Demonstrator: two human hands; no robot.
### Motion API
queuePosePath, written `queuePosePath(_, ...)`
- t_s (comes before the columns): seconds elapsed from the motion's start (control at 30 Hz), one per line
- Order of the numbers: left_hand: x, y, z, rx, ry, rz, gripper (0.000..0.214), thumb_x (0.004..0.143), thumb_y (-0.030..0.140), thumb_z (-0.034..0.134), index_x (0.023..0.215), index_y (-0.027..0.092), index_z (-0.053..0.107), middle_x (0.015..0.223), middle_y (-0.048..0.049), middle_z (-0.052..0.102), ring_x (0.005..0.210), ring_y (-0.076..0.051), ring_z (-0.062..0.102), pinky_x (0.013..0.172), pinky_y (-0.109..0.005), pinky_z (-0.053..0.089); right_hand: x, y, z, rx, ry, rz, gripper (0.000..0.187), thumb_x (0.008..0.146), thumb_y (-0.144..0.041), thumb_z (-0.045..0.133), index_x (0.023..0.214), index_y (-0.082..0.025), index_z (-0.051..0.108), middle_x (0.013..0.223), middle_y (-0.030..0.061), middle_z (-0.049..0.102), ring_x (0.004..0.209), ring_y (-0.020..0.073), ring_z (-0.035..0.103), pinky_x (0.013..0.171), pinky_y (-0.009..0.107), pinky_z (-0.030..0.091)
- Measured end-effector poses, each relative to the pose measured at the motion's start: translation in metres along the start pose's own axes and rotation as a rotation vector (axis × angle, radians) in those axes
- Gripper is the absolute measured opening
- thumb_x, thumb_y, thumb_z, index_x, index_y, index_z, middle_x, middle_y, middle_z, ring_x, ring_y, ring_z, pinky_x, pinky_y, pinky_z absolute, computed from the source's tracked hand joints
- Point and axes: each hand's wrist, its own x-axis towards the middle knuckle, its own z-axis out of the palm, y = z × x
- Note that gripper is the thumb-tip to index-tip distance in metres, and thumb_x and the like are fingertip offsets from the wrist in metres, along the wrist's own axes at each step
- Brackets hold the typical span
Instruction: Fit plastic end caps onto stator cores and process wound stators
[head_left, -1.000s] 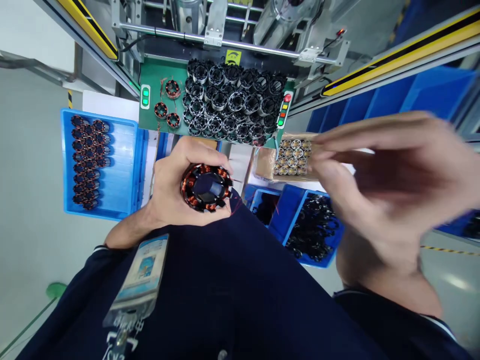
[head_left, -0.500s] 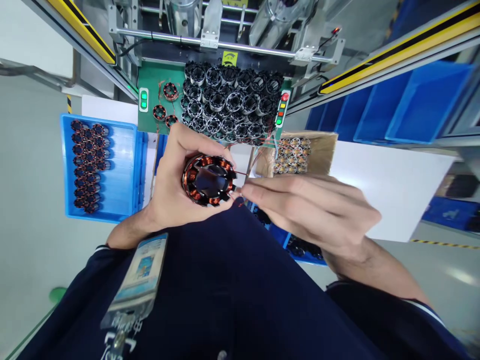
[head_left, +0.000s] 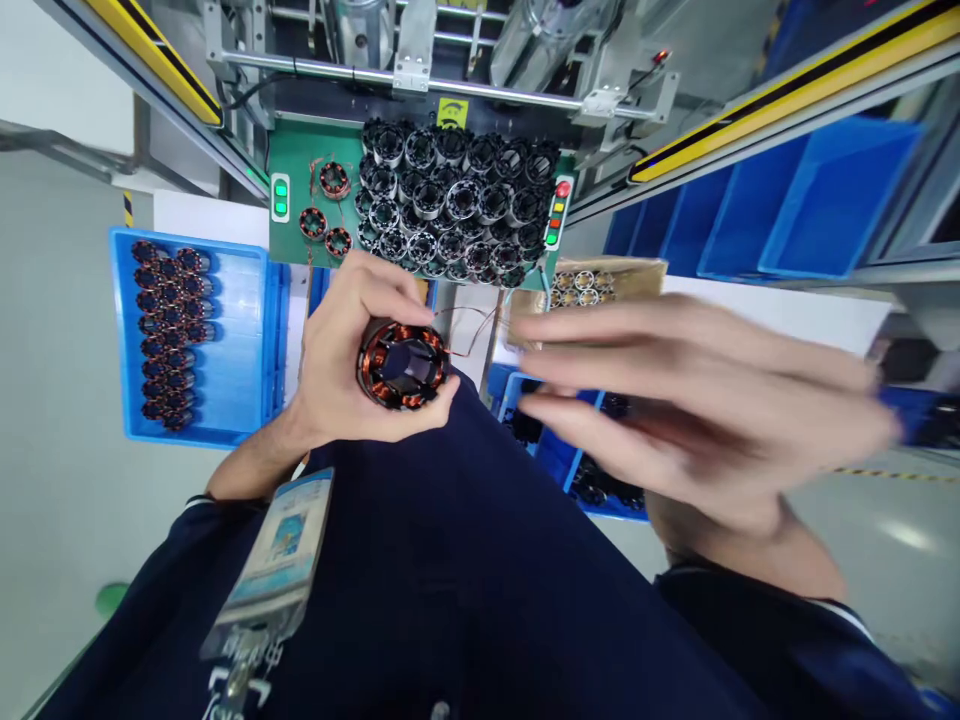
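My left hand (head_left: 341, 345) is closed around a motor stator (head_left: 403, 365), a dark ring wound with copper coils, its open bore facing me. From its right side a thin loose copper wire (head_left: 470, 352) bends out toward my right hand (head_left: 675, 390). That hand is smeared by motion, but its fingers are spread apart, with no object visible between them. Whether a fingertip touches the wire's end, I cannot tell.
Black-and-silver stator cores (head_left: 461, 200) crowd a green machine bed (head_left: 289, 150), beside several wound coils (head_left: 313, 223). On the left, a blue tray (head_left: 232, 370) holds rows of wound stators. A cardboard box (head_left: 637, 275) of rings and blue bins (head_left: 555, 450) lie right.
My right hand has pulled away to the right from the stator, and its pinched fingers have spread. The loose wire now shows as a bent loop. My left hand still holds the stator.
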Motion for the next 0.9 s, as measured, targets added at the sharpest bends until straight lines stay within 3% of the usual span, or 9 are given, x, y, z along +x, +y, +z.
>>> queuePosePath(0.17, 0.011, 0.023, 0.009, 0.060, 0.057, 0.135, 0.063, 0.099, 0.070, 0.105, 0.139, 0.036, 0.071, 0.112, -0.0042, 0.081, 0.099, -0.028, 0.084, 0.079, -0.049, 0.072, 0.024, 0.011, 0.028, 0.235, -0.124, -0.033, 0.009, 0.120, -0.041, 0.100, 0.126, -0.036, 0.099, 0.100, -0.0046, 0.096, 0.076, 0.0143, 0.086, 0.072, 0.031, 0.073)
queuePosePath(0.27, 0.009, 0.024, 0.012, 0.060, 0.049, 0.121, 0.061, 0.098, 0.070, 0.106, 0.133, 0.033, 0.072, 0.111, -0.0025, 0.084, 0.090, -0.024, 0.083, 0.070, -0.043, 0.068, 0.031, 0.042, 0.030, 0.299, -0.190, 0.085, 0.015, 0.120, -0.048, 0.098, 0.114, -0.035, 0.098, 0.089, -0.0037, 0.093, 0.072, 0.0172, 0.086, 0.067, 0.034, 0.070)
queuePosePath(0.37, 0.005, 0.017, 0.007, 0.118, 0.093, 0.116, 0.060, 0.096, 0.066, 0.109, 0.128, 0.029, 0.074, 0.110, -0.0025, 0.083, 0.091, -0.023, 0.083, 0.071, -0.042, 0.070, 0.027, 0.066, 0.022, 0.184, -0.063, 0.181, 0.028, 0.115, -0.055, 0.101, 0.104, -0.030, 0.097, 0.082, -0.0016, 0.088, 0.068, 0.0187, 0.081, 0.065, 0.035, 0.067)
queuePosePath(0.43, 0.003, 0.014, 0.004, 0.225, 0.115, 0.112, 0.053, 0.099, 0.059, 0.108, 0.127, 0.029, 0.075, 0.111, -0.0030, 0.082, 0.096, -0.024, 0.084, 0.076, -0.043, 0.071, 0.023, 0.063, 0.017, 0.028, 0.102, 0.166, 0.024, 0.115, -0.053, 0.101, 0.112, -0.029, 0.100, 0.103, 0.0037, 0.095, 0.075, 0.0198, 0.082, 0.069, 0.037, 0.070)
queuePosePath(0.5, 0.001, 0.014, 0.004, 0.308, 0.104, 0.114, 0.048, 0.103, 0.056, 0.105, 0.129, 0.029, 0.074, 0.114, -0.0039, 0.082, 0.101, -0.025, 0.084, 0.077, -0.042, 0.070, 0.021, 0.046, 0.018, -0.087, 0.170, 0.086, 0.027, 0.120, -0.046, 0.091, 0.141, -0.030, 0.099, 0.147, 0.0099, 0.096, 0.094, 0.0239, 0.089, 0.083, 0.042, 0.078)
queuePosePath(0.6, -0.003, 0.019, 0.008, 0.334, 0.041, 0.078, 0.051, 0.106, 0.059, 0.105, 0.133, 0.030, 0.072, 0.121, -0.0059, 0.083, 0.107, -0.028, 0.086, 0.078, -0.044, 0.071, 0.024, 0.016, 0.029, -0.115, 0.005, -0.027, 0.055, 0.129, -0.034, 0.064, 0.182, -0.027, 0.077, 0.176, 0.0131, 0.085, 0.126, 0.0321, 0.093, 0.111, 0.053, 0.083)
queuePosePath(0.67, -0.004, 0.025, 0.011, 0.325, 0.002, 0.024, 0.054, 0.106, 0.064, 0.106, 0.131, 0.031, 0.073, 0.123, -0.0068, 0.083, 0.111, -0.031, 0.087, 0.082, -0.046, 0.074, 0.028, 0.006, 0.038, -0.084, -0.147, -0.024, 0.064, 0.130, -0.030, 0.054, 0.192, -0.023, 0.064, 0.160, 0.0139, 0.091, 0.126, 0.0329, 0.093, 0.116, 0.054, 0.081)
queuePosePath(0.77, 0.000, 0.033, 0.011, 0.225, -0.089, -0.144, 0.059, 0.105, 0.075, 0.104, 0.131, 0.031, 0.074, 0.122, -0.0074, 0.083, 0.112, -0.033, 0.087, 0.089, -0.049, 0.079, 0.032, 0.006, 0.045, -0.052, -0.249, 0.043, 0.059, 0.133, -0.033, 0.048, 0.190, -0.019, 0.056, 0.137, 0.0125, 0.094, 0.096, 0.0279, 0.089, 0.095, 0.046, 0.079)
queuePosePath(0.9, 0.017, 0.040, 0.009, -0.129, -0.213, -0.461, 0.070, 0.108, 0.089, 0.093, 0.140, 0.028, 0.078, 0.121, -0.0095, 0.085, 0.103, -0.032, 0.089, 0.085, -0.048, 0.080, 0.031, 0.004, 0.037, -0.069, -0.254, 0.011, 0.027, 0.138, -0.044, 0.053, 0.148, -0.027, 0.072, 0.108, 0.0032, 0.085, 0.075, 0.0209, 0.074, 0.077, 0.036, 0.065)
